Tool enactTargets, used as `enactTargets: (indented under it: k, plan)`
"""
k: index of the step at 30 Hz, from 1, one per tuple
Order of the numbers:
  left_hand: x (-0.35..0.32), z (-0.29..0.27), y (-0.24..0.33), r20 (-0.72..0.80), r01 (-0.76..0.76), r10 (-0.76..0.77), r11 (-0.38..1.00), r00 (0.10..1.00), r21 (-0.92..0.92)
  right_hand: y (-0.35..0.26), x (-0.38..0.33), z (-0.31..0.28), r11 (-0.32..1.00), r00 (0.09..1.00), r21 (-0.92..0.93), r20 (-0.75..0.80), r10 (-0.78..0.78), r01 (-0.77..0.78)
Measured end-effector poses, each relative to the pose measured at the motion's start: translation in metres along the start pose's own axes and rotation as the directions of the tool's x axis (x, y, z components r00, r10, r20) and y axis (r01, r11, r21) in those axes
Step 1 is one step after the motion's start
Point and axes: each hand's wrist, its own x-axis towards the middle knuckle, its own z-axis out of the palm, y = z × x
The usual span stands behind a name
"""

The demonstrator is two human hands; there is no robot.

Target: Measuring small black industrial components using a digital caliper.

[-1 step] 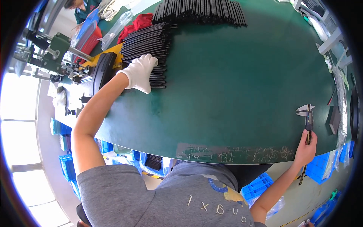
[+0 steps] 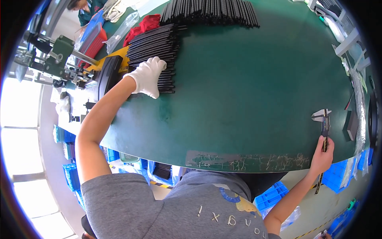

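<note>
Nothing has shifted: my gloved left hand (image 2: 148,76) still lies flat on the black strips (image 2: 153,46), my right hand (image 2: 323,156) still pinches the caliper (image 2: 325,126) on the bench (image 2: 238,87).

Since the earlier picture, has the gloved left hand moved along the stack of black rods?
No. The left hand rests at the same spot on the black rods.

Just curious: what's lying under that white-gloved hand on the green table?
The gloved left hand rests on a stack of thin black rods lying on the green table. The glove covers the rods directly beneath, so how the fingers grip cannot be seen.
</note>
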Motion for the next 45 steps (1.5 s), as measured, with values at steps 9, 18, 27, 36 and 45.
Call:
enactTargets:
  k: [9,18,27,36,45]
  plan:
    - [-0.021,0.017,0.009,-0.025,-0.092,0.089,0.990,0.996,-0.105,0.010,0.002,0.005,1.000,1.000,0.023,-0.011,0.007,-0.007]
    - [-0.025,0.024,0.009,-0.098,-0.184,0.168,0.965,0.981,-0.185,0.011,0.002,0.006,0.999,1.000,0.023,0.006,0.025,-0.025]
    - [-0.037,0.052,0.008,-0.391,-0.194,0.105,0.961,0.914,-0.195,0.007,0.003,0.003,1.000,0.999,0.004,0.028,0.030,-0.030]
    - [-0.033,0.061,0.002,-0.708,-0.121,-0.106,0.957,0.699,-0.263,0.006,0.002,0.003,1.000,1.000,0.002,0.001,0.002,-0.002]
    - [-0.052,0.001,-0.017,-0.262,-0.599,-0.962,0.164,0.079,-0.784,-0.004,0.000,-0.005,1.000,0.998,0.004,0.065,0.008,-0.009]
